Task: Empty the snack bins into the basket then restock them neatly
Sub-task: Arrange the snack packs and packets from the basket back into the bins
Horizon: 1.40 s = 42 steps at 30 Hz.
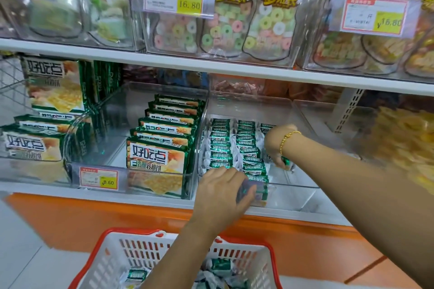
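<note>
Restocking under way at a shop shelf (141, 197): small packets (222, 148) lined up in two tidy rows inside the clear bin (293, 186), each lying crosswise, long axis running left to right, printed green face turned up and toward the front. Right hand (276, 145), bracelet (287, 138) at the wrist, reaching deepest into the bin on its open right side, a third row barely begun at the back, fingers pinching a green packet (286, 161) low over the bin floor. Left hand (220, 192) nearer the front wall, at the head of the second row, fingers curled round a blurred packet (250, 191), orientation lost to motion blur. Gap to fill: right of the two rows, directly beneath the right hand, so nearer that hand than the left. Basket (273, 256) below and in front of the shelf, close under the left forearm, loose packets (220, 265) heaped in its bottom at all angles. Likely next: each held packet set down crosswise, in line with its neighbours. Larger biscuit packs (157, 159) standing upright in the neighbouring bin just to the left, clear of both hands.
</note>
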Motion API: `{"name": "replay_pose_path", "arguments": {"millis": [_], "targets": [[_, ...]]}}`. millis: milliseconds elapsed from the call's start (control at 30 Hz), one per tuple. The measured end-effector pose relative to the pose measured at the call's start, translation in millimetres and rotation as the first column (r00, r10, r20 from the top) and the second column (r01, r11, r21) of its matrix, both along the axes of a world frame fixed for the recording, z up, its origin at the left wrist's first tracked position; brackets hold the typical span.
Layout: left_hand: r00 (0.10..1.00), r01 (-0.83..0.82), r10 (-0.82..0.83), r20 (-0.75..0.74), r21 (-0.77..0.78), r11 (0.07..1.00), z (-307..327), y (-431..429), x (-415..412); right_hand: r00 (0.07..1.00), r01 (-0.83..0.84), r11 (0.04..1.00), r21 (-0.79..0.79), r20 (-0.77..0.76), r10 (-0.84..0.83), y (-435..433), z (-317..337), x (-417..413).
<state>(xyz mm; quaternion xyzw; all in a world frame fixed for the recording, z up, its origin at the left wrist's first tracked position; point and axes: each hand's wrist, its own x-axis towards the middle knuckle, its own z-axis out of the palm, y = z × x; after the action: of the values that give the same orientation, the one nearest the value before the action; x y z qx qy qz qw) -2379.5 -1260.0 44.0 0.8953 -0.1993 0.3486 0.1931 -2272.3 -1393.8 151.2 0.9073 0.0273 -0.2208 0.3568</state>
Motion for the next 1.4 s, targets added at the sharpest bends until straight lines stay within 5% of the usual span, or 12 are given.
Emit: {"name": "replay_pose_path", "arguments": {"millis": [367, 600, 867, 933, 1033, 1133, 1200, 1267, 1400], "targets": [[0.999, 0.034, -0.034, -0.013, -0.031, 0.999, -1, -2, -2, 0.964, -0.232, 0.95, 0.21, 0.181, 0.196, -47, -21, -6], [1.0, 0.024, -0.024, 0.008, -0.009, 1.0, 0, 0, -2, 0.943, -0.25, 0.875, 0.414, 0.309, 0.124, -47, -41, -11], [0.998, 0.045, -0.045, -0.039, -0.002, 0.999, -1, 2, -5, 0.973, -0.201, 0.814, 0.545, 0.209, 0.1, -48, -52, -38], [0.992, 0.082, -0.087, -0.088, -0.059, 0.995, 2, 3, -11, 0.948, -0.249, 0.772, 0.584, 0.311, 0.07, -47, -39, -53], [0.969, 0.099, -0.171, -0.178, -0.354, 0.93, 4, 11, -40, 0.867, -0.374, 0.559, 0.74, 0.493, -0.072, -39, -18, -87], [0.966, -0.007, -0.148, -0.213, -0.592, 0.806, -10, 24, -85, 0.888, -0.411, 0.138, 0.901, 0.43, -0.161, -20, -25, -139], [0.923, -0.152, -0.128, -0.363, -0.65, 0.745, -33, 35, -107, 0.942, -0.313, 0.004, 0.95, 0.311, -0.127, -4, -58, -164], [0.798, -0.326, -0.103, -0.593, -0.569, 0.755, -71, 50, -117, 0.985, -0.151, 0.064, 0.986, 0.156, -0.078, 8, -109, -178], [0.423, -0.486, -0.001, -0.906, -0.228, 0.844, -158, 75, -143, 0.993, 0.115, 0.415, 0.903, -0.116, -0.022, 13, -220, -194]]}}
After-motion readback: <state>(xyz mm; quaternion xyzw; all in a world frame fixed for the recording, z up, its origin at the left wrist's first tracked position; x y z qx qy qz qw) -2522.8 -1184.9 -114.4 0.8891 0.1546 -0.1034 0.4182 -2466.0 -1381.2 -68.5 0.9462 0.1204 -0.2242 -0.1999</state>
